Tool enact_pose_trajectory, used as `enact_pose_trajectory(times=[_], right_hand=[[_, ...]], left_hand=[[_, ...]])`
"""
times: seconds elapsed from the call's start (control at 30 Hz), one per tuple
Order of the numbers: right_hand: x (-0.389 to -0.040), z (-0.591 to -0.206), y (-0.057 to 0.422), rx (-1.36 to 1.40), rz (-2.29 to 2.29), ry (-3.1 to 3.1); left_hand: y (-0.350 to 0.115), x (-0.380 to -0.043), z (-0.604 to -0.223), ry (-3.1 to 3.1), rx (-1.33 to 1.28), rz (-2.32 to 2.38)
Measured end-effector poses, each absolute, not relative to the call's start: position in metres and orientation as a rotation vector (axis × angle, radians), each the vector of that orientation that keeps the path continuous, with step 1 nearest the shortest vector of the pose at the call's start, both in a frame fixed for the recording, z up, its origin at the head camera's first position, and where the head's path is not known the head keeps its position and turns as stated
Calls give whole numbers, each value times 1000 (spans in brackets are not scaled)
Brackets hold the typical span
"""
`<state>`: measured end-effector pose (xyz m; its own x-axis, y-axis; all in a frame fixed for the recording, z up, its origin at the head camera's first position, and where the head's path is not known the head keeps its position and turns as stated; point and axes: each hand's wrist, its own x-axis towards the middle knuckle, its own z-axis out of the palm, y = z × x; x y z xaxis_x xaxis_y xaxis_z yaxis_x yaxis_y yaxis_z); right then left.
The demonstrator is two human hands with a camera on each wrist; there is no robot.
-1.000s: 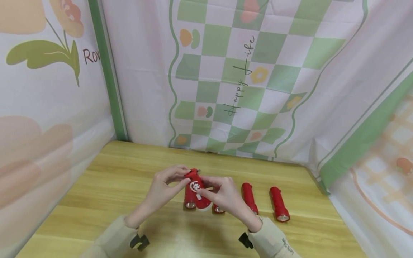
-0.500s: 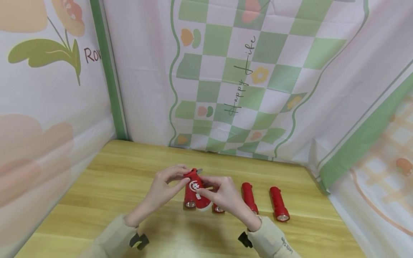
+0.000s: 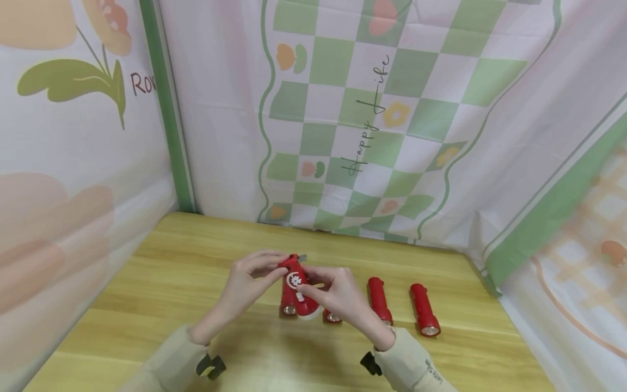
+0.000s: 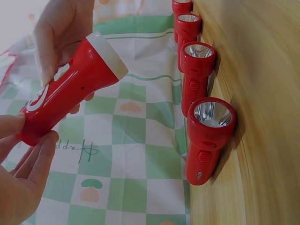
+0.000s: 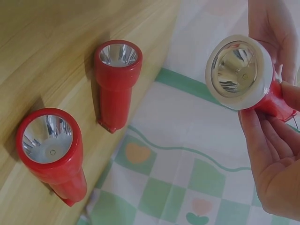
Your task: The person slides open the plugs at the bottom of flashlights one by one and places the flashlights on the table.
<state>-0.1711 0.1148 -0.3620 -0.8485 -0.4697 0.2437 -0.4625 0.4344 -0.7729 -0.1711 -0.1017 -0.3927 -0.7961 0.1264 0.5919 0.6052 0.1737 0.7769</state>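
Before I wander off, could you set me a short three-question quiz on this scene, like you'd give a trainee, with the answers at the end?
1. True or false: the left hand and the right hand both hold the same flashlight.
2. In the head view, how many other red flashlights lie on the table?
A) two
B) four
C) six
3. Fill in: the hand nearer the held flashlight's white rim is the ____ one.

Key: 1. True. 2. B. 3. Right.
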Motion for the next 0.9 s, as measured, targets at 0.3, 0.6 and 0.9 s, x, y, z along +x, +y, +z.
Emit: enact_pose_trajectory(times=[0.3, 0.6, 0.9], right_hand=[[-172, -366, 114, -837, -1418, 2654], [-174, -370, 108, -853, -1427, 2654], [-176, -378, 101, -804, -1419, 2653]], left_hand=[[-105, -174, -396, -2097, -667, -1652], [-109, -176, -395, -2135, -637, -1733], [-114, -181, -397, -2222, -572, -1748]])
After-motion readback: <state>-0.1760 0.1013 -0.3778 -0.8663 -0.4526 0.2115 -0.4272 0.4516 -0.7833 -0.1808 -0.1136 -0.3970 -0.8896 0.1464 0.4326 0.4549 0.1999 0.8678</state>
